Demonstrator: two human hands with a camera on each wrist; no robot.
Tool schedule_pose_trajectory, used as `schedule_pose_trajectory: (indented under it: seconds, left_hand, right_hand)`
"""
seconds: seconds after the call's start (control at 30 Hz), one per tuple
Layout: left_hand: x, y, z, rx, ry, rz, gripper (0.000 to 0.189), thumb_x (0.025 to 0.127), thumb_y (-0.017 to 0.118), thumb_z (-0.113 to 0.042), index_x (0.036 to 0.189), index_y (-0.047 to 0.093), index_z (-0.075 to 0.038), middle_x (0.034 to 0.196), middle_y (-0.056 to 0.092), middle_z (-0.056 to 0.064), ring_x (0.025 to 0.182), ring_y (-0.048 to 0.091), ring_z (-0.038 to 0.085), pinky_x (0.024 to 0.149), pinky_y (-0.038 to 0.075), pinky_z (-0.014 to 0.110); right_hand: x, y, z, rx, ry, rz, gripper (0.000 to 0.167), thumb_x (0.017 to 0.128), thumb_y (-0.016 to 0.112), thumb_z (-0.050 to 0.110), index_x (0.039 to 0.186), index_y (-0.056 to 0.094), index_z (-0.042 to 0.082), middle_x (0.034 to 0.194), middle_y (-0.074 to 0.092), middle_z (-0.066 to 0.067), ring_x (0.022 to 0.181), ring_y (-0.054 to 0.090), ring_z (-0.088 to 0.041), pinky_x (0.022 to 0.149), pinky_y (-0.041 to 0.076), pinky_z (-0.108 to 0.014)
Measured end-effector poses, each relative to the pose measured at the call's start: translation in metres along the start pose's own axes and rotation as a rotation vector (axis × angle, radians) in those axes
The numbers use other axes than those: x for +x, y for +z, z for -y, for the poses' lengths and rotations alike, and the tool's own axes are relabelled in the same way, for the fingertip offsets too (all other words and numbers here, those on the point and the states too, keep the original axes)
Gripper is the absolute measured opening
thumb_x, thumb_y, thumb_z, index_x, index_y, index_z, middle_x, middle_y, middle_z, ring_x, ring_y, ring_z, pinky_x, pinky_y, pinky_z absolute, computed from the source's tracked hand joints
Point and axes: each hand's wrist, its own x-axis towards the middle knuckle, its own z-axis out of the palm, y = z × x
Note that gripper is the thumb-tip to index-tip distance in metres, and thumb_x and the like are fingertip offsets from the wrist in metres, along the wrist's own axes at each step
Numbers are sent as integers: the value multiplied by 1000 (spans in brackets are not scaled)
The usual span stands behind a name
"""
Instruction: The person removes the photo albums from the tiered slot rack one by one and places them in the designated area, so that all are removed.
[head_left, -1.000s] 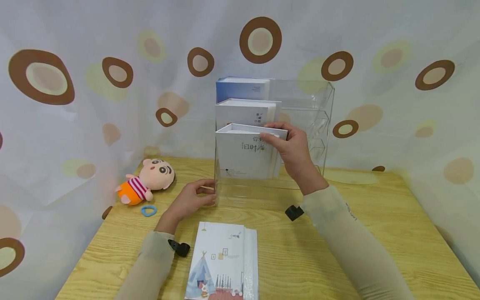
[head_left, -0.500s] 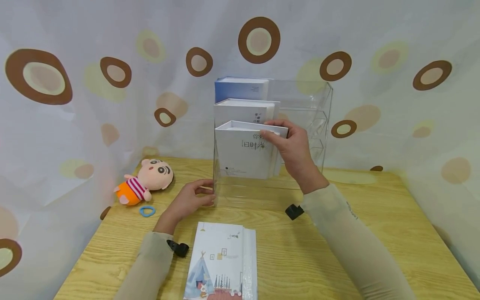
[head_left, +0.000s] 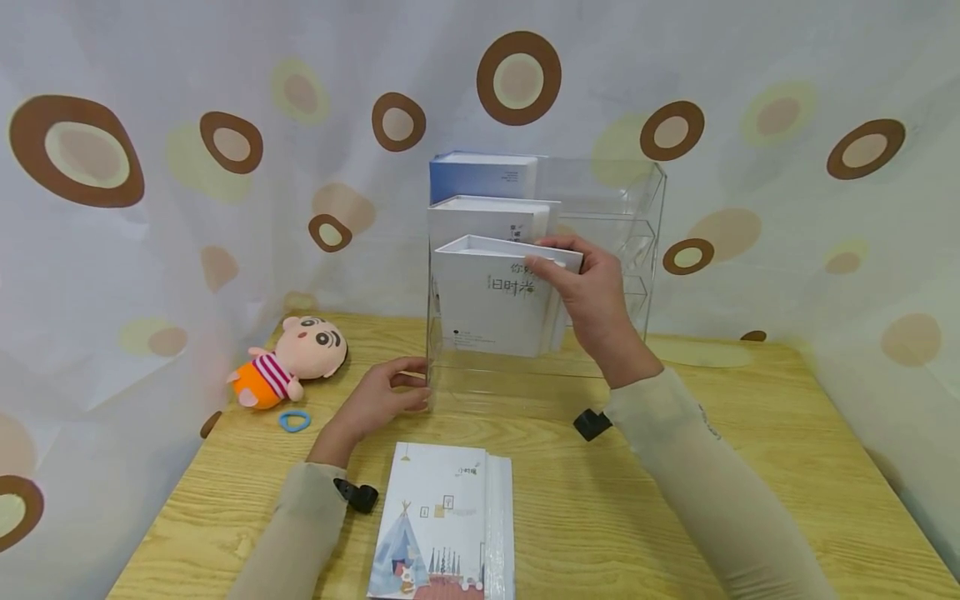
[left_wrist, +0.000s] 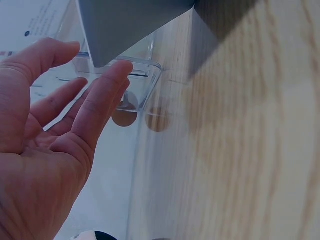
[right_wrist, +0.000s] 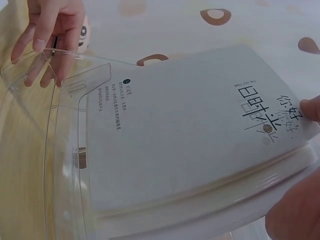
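Observation:
My right hand (head_left: 588, 287) pinches the upper right corner of a white photo album (head_left: 487, 308), thumb in front and fingers behind. In the right wrist view the album (right_wrist: 185, 130) has dark Chinese lettering and a thick page block, and its lower end is within the clear acrylic rack (right_wrist: 50, 115). My left hand (head_left: 378, 398) is at the rack's lower left edge, fingertips against it. The left wrist view has this hand (left_wrist: 55, 130) with fingers extended and thumb apart. Behind the held album stand another white album (head_left: 480, 218) and a blue one (head_left: 476, 177) in higher tiers.
Another white album (head_left: 431, 517) with a tent picture lies flat on the wooden table (head_left: 637, 508) in front. At left are a plush doll (head_left: 292, 362) and a blue ring (head_left: 295, 421). A white curtain (head_left: 360, 50) with brown circles hangs behind.
The held album has risen a little and shifted slightly right with my right hand. My left hand stays at the rack's edge.

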Motion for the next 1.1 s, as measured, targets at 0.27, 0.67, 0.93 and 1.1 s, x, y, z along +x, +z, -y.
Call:
schedule_pose_trajectory:
  seconds: [0.27, 0.67, 0.93, 1.1]
  left_hand:
    - [0, 0, -2, 0, 5, -2, 62, 109, 71, -8, 166, 50, 0, 166, 53, 27, 147, 60, 46, 104, 71, 43]
    - [-2, 1, -3, 5, 5, -1, 61, 109, 71, -9, 166, 50, 0, 166, 53, 28, 147, 60, 46, 104, 71, 43]
    - [-3, 1, -3, 7, 9, -1, 61, 109, 71, -9, 165, 50, 1, 166, 52, 28, 147, 60, 46, 103, 71, 42]
    - [-2, 1, -2, 6, 7, 1, 61, 109, 71, -10, 166, 50, 1, 166, 53, 28, 147, 60, 46, 105, 70, 44]
  right_hand:
    - [-2, -3, 2, 50, -5, -33, 17, 99, 86, 11, 114, 79, 16, 110, 77, 6, 105, 77, -13, 89, 66, -25]
    - [-6, -7, 7, 57, 9, -56, 17, 99, 86, 12, 113, 79, 19, 108, 78, 7, 104, 78, -11, 88, 67, -24]
    - [-9, -12, 8, 55, 16, -59, 17, 99, 86, 14, 113, 79, 20, 107, 79, 7, 101, 79, -11, 86, 68, -24]
    - [-12, -15, 8, 78, 0, -66, 16, 99, 86, 11, 112, 79, 19, 101, 80, 8, 96, 80, -9, 83, 68, -23]
